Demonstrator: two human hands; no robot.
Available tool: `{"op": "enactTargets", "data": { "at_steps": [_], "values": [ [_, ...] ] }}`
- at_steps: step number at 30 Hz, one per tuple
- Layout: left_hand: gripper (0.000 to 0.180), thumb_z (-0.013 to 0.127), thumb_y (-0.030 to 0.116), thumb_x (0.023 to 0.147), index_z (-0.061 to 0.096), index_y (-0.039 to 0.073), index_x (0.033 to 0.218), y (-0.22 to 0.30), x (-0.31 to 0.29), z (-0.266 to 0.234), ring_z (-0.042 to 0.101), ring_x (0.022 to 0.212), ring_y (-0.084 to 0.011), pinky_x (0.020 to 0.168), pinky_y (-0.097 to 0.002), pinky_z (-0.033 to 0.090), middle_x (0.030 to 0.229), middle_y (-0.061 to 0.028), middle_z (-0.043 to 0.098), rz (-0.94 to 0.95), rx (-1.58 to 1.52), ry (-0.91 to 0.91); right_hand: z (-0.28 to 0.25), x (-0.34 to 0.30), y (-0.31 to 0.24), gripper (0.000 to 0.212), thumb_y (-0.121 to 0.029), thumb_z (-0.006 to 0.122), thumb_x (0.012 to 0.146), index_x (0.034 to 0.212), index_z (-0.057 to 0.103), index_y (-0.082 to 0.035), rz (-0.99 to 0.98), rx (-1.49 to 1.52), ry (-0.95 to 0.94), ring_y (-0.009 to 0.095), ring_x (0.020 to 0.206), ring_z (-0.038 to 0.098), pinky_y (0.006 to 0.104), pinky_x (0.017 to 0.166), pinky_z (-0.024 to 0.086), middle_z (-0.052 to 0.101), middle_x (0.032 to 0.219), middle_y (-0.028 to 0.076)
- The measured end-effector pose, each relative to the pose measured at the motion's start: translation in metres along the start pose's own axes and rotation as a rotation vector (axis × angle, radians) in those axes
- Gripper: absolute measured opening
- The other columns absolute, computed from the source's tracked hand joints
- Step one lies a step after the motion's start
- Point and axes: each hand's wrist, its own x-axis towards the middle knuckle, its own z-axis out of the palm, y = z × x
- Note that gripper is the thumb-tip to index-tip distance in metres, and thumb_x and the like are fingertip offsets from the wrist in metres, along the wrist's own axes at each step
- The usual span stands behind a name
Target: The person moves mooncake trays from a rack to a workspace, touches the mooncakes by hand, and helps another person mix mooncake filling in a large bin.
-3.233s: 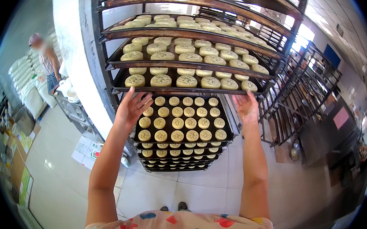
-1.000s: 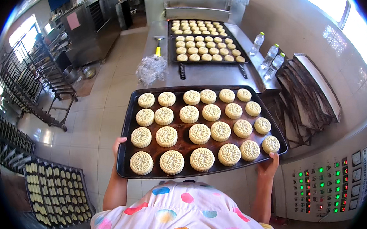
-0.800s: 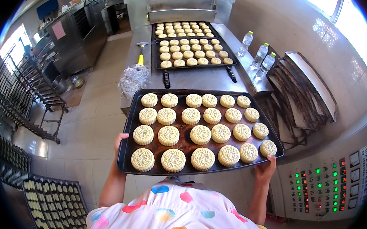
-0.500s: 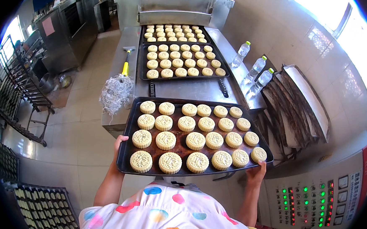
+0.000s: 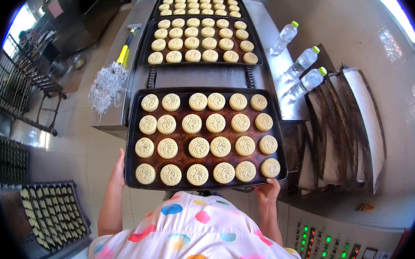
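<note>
In the head view, we hold a dark rectangular tray (image 5: 179, 139) at the lower middle of the frame; it carries four rows of six round, patterned pastries (image 5: 199, 147). Our right hand (image 5: 267, 189) grips the tray's lower-right corner: thumb at the rim, fingers partly hidden below. Our left hand (image 5: 118, 170) lies along the left rim, thumb pointing upward; its fingers are hidden, so we cannot tell how far that grip is closed. The tray's upper edge overlaps the metal counter (image 5: 182, 77) in our view. Upper centre, a second loaded tray (image 5: 146, 50) rests on the counter. Left of it lies a yellow-handled tool (image 5: 123, 54); right of it stand clear bottles (image 5: 285, 38) with yellow-green caps.
</note>
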Motion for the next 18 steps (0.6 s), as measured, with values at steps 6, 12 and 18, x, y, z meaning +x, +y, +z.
{"op": "enactTargets", "data": {
  "at_steps": [6, 12, 18],
  "values": [
    [0.061, 0.045, 0.048, 0.092, 0.046, -0.004, 0.125, -0.070, 0.012, -0.022, 0.055, 0.108, -0.0209, 0.094, -0.0337, 0.042, 0.120, -0.0114, 0.056, 0.152, 0.230, 0.553, -0.024, 0.021, 0.002, 0.053, -0.015, 0.052, 0.061, 0.114, 0.051, -0.008, 0.119, 0.105, -0.002, 0.029, 0.108, 0.051, 0.0533, 0.092, 0.040, 0.056, 0.113, 0.009],
    [0.072, 0.052, 0.054, 0.086, 0.050, -0.011, 0.118, -0.078, 0.040, -0.066, 0.055, 0.102, -0.0194, 0.091, -0.0309, 0.041, 0.114, -0.0152, 0.058, 0.279, 0.416, 0.718, -0.016, 0.036, 0.001, 0.052, -0.010, 0.049, 0.065, 0.117, 0.049, -0.008, 0.151, 0.132, -0.043, 0.030, 0.112, 0.048, 0.0505, 0.098, 0.036, 0.053, 0.119, 0.012],
    [0.075, 0.052, 0.056, 0.086, 0.051, -0.012, 0.118, -0.068, 0.058, -0.080, 0.052, 0.106, -0.0193, 0.093, -0.0307, 0.038, 0.115, -0.0160, 0.057, 0.322, 0.437, 0.668, 0.006, 0.037, 0.009, 0.050, -0.011, 0.049, 0.066, 0.116, 0.050, -0.008, 0.145, 0.089, -0.052, 0.029, 0.112, 0.048, 0.0501, 0.095, 0.039, 0.052, 0.121, 0.010]
  ]
}}
